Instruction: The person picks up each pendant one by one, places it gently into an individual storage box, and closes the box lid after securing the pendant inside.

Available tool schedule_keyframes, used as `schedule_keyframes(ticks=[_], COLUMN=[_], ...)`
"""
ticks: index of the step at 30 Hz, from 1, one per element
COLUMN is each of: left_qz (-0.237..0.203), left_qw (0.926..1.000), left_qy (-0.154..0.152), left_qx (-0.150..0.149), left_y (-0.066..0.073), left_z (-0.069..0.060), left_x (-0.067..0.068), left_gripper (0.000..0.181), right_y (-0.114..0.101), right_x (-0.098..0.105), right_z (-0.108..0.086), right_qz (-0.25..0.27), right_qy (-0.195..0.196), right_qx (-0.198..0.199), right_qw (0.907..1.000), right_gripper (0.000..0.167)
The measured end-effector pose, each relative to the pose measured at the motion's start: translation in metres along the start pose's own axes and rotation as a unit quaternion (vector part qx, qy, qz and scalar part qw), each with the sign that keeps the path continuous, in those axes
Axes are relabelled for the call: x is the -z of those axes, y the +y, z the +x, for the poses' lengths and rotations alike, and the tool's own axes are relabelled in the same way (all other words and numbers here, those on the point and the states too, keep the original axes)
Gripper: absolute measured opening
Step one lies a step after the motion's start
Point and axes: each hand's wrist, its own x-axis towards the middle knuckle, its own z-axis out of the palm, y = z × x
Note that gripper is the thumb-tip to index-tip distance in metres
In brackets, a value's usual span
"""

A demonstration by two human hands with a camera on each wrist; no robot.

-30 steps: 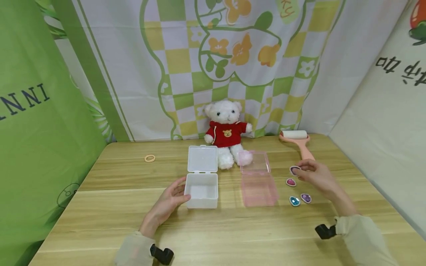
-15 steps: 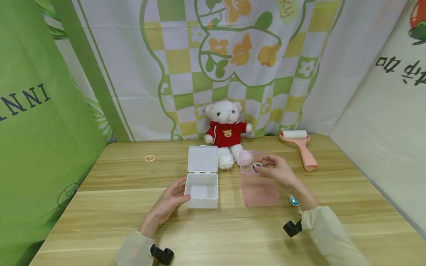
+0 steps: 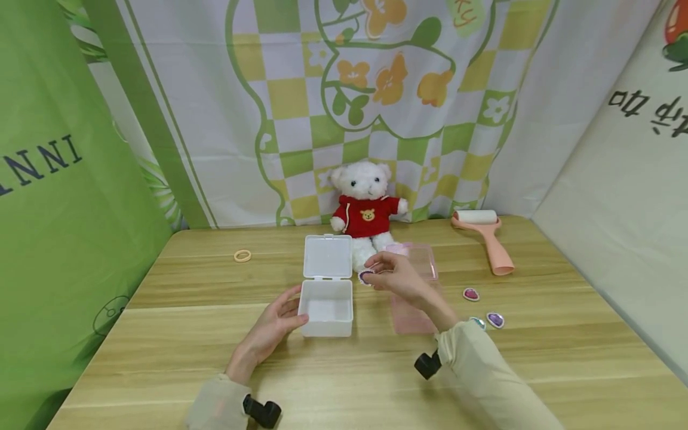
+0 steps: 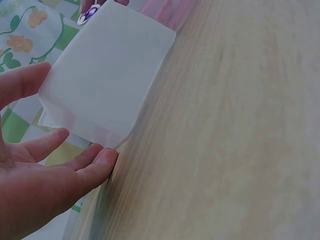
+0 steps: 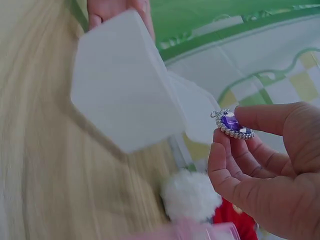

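A small white plastic box [image 3: 325, 328] stands with its lid [image 3: 328, 257] folded back. My left hand [image 3: 269, 327] holds the left side of this box, thumb at its near corner. Between thumb and fingers, my right hand [image 3: 402, 278] pinches a purple gem pendant [image 5: 231, 123] with a silvery beaded rim and a tiny loop. The pendant is in the air, just right of the white box's hinge. Under the right forearm a pink see-through box [image 3: 409, 321], lid [image 3: 424, 258] also back, is partly hidden.
To the right lie a pink gem pendant [image 3: 470, 294], a purple one [image 3: 495, 320] and a blue one [image 3: 478, 322], half covered by the sleeve. A lint roller [image 3: 498, 258], a teddy bear [image 3: 367, 216] and a small beige ring [image 3: 242, 256] sit farther back.
My right hand has picked the dark purple pendant off the table's right side and carried it left, past the pink box, towards the white box. The left hand stays put.
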Motion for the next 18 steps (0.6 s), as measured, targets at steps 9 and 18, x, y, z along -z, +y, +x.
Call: schedule_keyframes(ticks=[9,18], left_qz=[0.0,0.011], left_qw=[1.0,0.9999], left_qy=[0.004,-0.001], left_qx=[0.001,0.004], left_y=[-0.001,-0.004], left_z=[0.002,0.001], left_x=[0.001,0.002], left_gripper=[0.071,0.072], right_y=[-0.011,-0.012], right_x=[-0.055,-0.087], right_z=[0.014,0.028], right_qz=[0.01,-0.201], right_qy=[-0.049,-0.081], right_qx=[0.0,0.075], right_qw=[0.9987,0.9734], right_gripper=[0.025,0.013])
